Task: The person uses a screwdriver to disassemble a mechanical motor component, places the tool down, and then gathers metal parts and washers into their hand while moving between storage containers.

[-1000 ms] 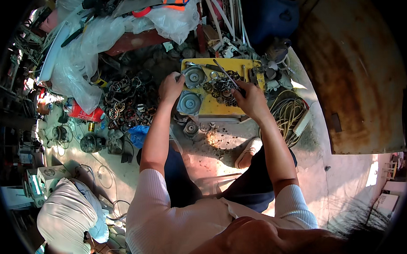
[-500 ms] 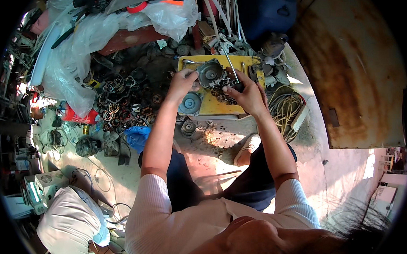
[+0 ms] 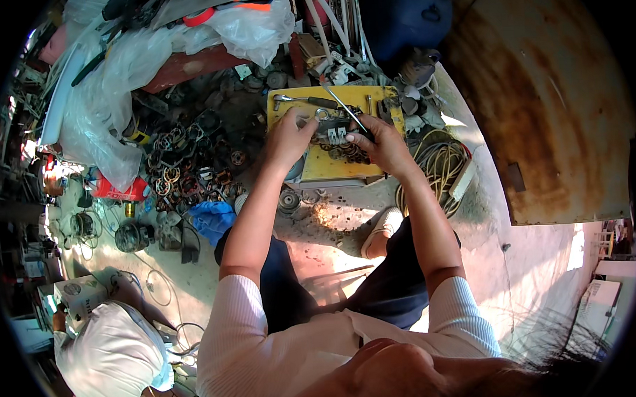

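Observation:
Both my hands are over a yellow board (image 3: 316,172) on a low stand. My left hand (image 3: 292,135) is closed on the left side of a grey metal motor housing (image 3: 323,137), now seen edge-on with two pale blocks facing me. In my right hand (image 3: 386,146) a screwdriver (image 3: 343,104) is gripped, its shaft slanting up and left across the housing. The right thumb lies by the housing's right side; whether it touches is unclear. Small copper-coloured parts (image 3: 346,153) lie below the housing. Behind it rests a ratchet wrench (image 3: 302,98) with a dark handle.
A heap of motor windings (image 3: 184,165) lies left of the board. Coiled cable (image 3: 436,170) sits on the right, near a rusty metal sheet (image 3: 546,120). A blue barrel (image 3: 410,24) stands behind. At lower left another person (image 3: 113,352) bends beside a box (image 3: 82,294).
The housing has been tipped from its round open face to edge-on, uncovering the ratchet wrench behind. The screwdriver now slants further left. At lower left, the other person's hand has come up by the box.

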The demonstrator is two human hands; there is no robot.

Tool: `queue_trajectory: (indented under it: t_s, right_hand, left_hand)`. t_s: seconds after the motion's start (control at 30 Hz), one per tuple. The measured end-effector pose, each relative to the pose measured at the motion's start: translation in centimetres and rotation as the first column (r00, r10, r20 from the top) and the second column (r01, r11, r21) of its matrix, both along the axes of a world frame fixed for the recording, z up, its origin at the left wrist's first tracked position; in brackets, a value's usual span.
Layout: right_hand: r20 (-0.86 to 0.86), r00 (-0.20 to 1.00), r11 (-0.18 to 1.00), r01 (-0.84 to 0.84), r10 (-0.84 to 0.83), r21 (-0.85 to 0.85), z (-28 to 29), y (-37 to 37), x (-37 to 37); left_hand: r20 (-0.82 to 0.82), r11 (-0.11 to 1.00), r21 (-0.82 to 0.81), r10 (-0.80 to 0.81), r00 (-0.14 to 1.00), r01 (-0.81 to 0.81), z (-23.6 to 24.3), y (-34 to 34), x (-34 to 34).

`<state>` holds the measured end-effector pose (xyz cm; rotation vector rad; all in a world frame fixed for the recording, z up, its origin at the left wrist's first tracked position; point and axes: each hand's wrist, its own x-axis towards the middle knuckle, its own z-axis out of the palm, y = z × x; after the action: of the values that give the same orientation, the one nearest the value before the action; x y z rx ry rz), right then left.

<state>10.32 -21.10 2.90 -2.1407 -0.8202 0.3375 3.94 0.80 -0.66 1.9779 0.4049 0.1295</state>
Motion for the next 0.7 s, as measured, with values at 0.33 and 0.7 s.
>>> queue_trajectory:
  t_s: [0.33,0.7]
  right_hand:
    - [0.049,0.999,0.998,0.014,-0.016,0.054,0.5,0.6,-0.3]
    - [0.087,0.994,0.990,0.047,-0.059,0.132,0.8,2.1,0.0]
  left_hand:
    - [0.233,0.908,-0.056,-0.393,0.890,0.416,2.0,-1.0,-0.8]
    - [0.233,0.850,-0.385,-0.289,0.929,0.361,1.9,0.0,-0.3]
